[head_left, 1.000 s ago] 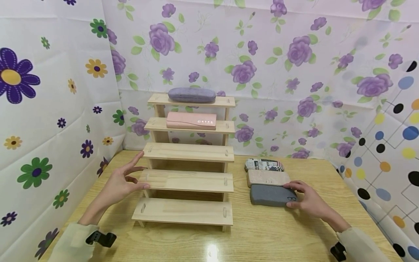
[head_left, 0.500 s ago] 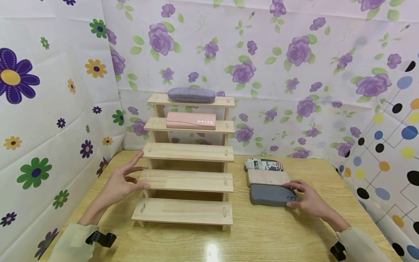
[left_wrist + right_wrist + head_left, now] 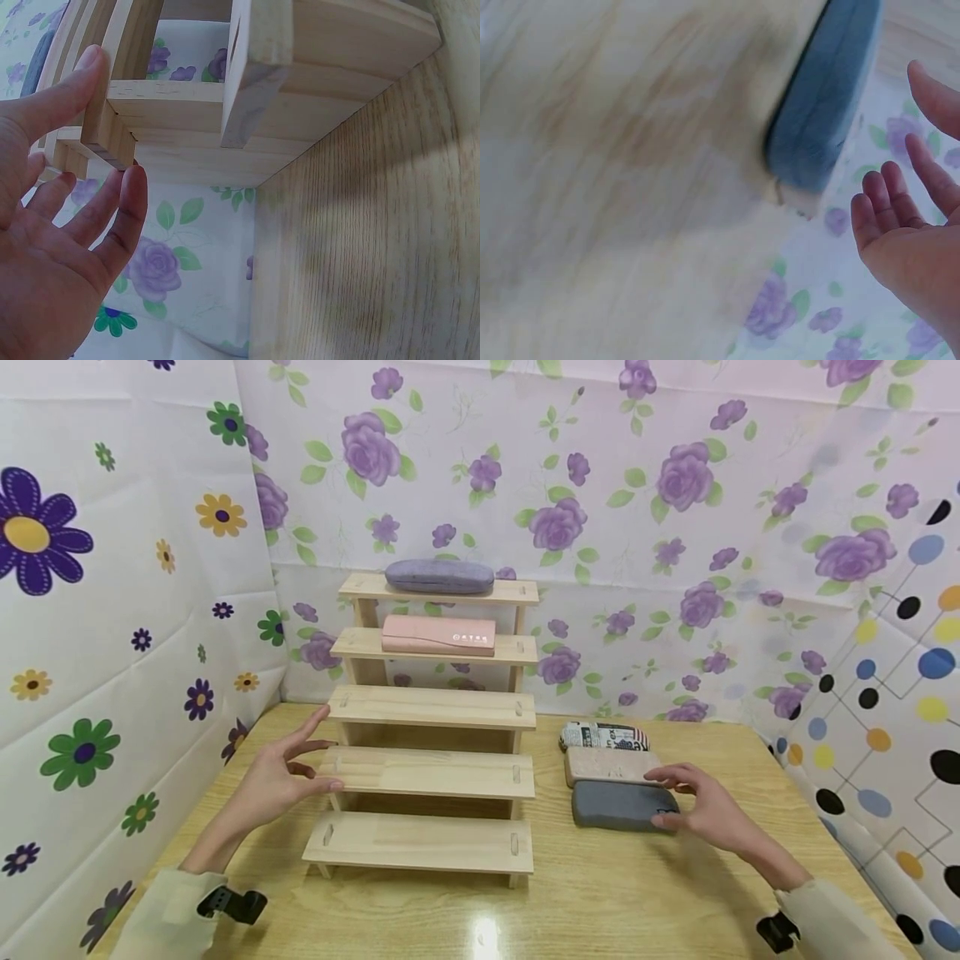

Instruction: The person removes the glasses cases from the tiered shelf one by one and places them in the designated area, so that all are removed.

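My left hand (image 3: 273, 781) grips the left end of a light wooden step rack (image 3: 435, 770), thumb at one edge of a board and fingers at another; the left wrist view shows the board end (image 3: 109, 139) between them. On the right, my right hand (image 3: 708, 810) is over the right end of a dark grey glasses case (image 3: 618, 806), fingers spread. A gap separates that hand (image 3: 915, 217) from the grey case (image 3: 825, 97) in the right wrist view. Behind the grey case lie a beige glasses case (image 3: 611, 766) and a newsprint-patterned glasses case (image 3: 603, 736).
A purple-grey glasses case (image 3: 438, 577) sits on the rack's top step and a pink glasses case (image 3: 438, 636) on the step below. The wooden table (image 3: 600, 893) is bounded by flowered cloth (image 3: 480, 460) behind and patterned cloth at both sides.
My right hand has come off the grey glasses case, its fingers lifting and parting from the case's right end. The left hand and the rack stay as they were.
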A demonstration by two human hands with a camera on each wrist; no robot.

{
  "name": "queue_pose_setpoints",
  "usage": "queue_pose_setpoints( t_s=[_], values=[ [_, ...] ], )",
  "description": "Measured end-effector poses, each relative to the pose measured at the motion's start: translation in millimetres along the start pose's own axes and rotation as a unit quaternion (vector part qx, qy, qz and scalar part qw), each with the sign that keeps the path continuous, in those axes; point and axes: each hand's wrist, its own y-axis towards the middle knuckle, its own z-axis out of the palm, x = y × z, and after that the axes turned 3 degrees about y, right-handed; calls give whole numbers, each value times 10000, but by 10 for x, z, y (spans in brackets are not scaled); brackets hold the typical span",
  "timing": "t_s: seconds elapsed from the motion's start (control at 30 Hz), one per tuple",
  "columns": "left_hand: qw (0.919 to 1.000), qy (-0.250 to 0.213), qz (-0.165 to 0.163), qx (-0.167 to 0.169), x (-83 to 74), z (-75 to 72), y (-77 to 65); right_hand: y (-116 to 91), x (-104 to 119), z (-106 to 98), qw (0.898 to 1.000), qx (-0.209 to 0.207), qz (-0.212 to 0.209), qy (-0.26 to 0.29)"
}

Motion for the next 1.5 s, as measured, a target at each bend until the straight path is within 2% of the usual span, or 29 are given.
queue_pose_setpoints(
  t_s=[0.43, 0.87, 1.13, 1.33, 1.5],
  values=[
    [10000, -39, 52, -16, 7, 8, 12, 151, 436, 138, 9993, 198, -318, 37],
    [10000, -11, -23, 0, -23, -5, 10, 364, 920, 257, 9961, 77, -873, -33],
    [10000, -16, -74, 21, -33, 0, 8, 623, 1314, 250, 9965, 42, -813, 192],
    [10000, -32, 22, -14, -8, -6, 4, 882, 1579, 229, 9940, 4, -1040, 346],
    [10000, -46, 31, -15, 4, -9, 7, 1113, 1737, 237, 9933, -119, -1136, 154]
  ],
)
